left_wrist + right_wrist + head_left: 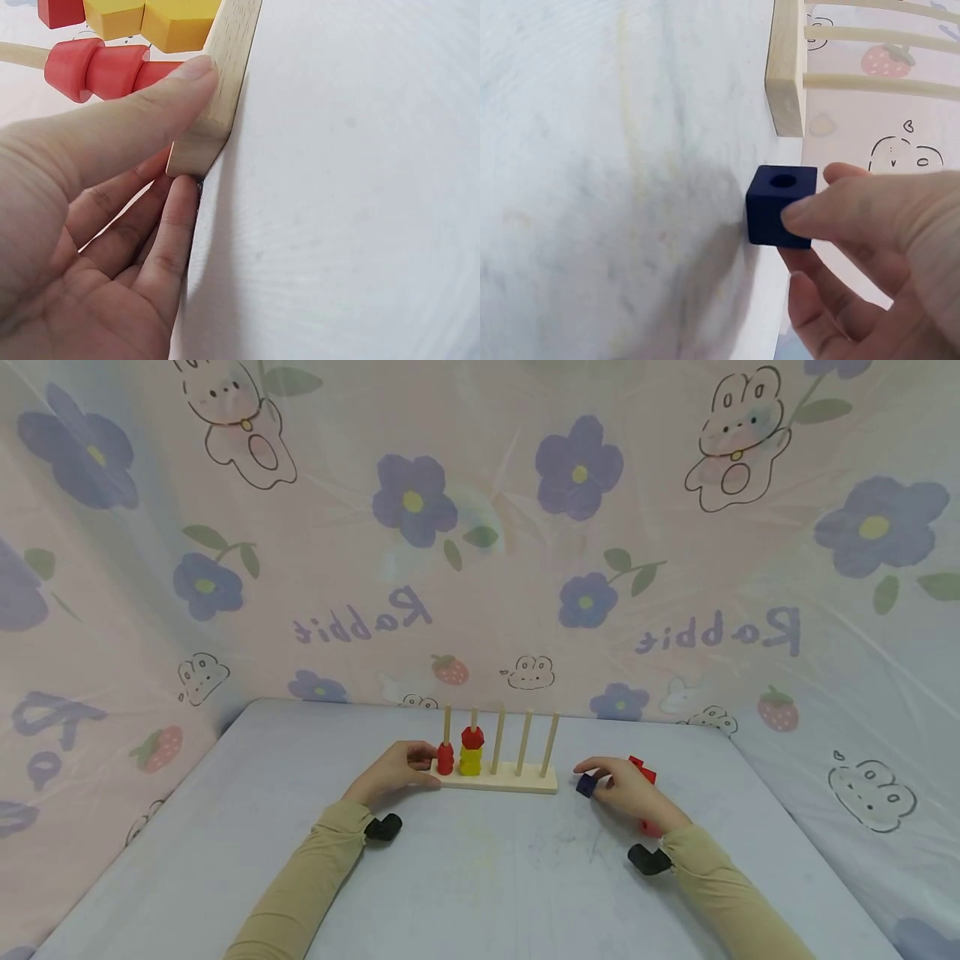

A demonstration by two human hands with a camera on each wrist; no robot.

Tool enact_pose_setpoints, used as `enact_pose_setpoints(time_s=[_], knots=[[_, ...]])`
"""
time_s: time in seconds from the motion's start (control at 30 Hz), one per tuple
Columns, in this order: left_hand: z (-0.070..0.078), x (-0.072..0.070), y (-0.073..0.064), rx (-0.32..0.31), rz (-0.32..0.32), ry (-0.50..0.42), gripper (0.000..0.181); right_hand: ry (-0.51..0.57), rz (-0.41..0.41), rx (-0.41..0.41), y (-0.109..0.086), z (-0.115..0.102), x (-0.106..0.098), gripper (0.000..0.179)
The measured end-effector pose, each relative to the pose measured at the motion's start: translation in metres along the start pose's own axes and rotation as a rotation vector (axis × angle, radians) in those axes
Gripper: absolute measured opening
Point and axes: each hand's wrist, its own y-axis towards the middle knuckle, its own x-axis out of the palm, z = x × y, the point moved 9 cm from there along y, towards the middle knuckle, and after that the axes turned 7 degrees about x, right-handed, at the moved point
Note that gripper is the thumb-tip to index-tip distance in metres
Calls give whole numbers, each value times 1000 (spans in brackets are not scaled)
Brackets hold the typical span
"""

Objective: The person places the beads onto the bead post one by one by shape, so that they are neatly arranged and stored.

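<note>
My right hand (628,789) pinches the dark blue cube (586,787) just beyond the peg board's (510,784) right end, hole facing the board, crosswise to its upright pegs (524,742). My left hand (393,770) grips the board's left end; its long axis runs rightward.

Wide head view forward and down, close wrist views tipped sideways, pegged base (510,782) in all

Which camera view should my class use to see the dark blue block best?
The right wrist view: the block looks largest there, and the hole in one face shows. The head view shows it small, in the right hand; the left wrist view doesn't show it.
</note>
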Motion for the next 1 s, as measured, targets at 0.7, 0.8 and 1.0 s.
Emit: enact_pose_setpoints(time_s=[0.7,0.8,1.0], knots=[[0,1,-2,1,13,-3,54,23,-8,79,-3,9,4,32],[1,1,-2,5,12,2,53,50,27,74,-3,8,-2,33],[2,2,-2,7,7,1,53,119,116,-27,-3,-12,-24,33]])
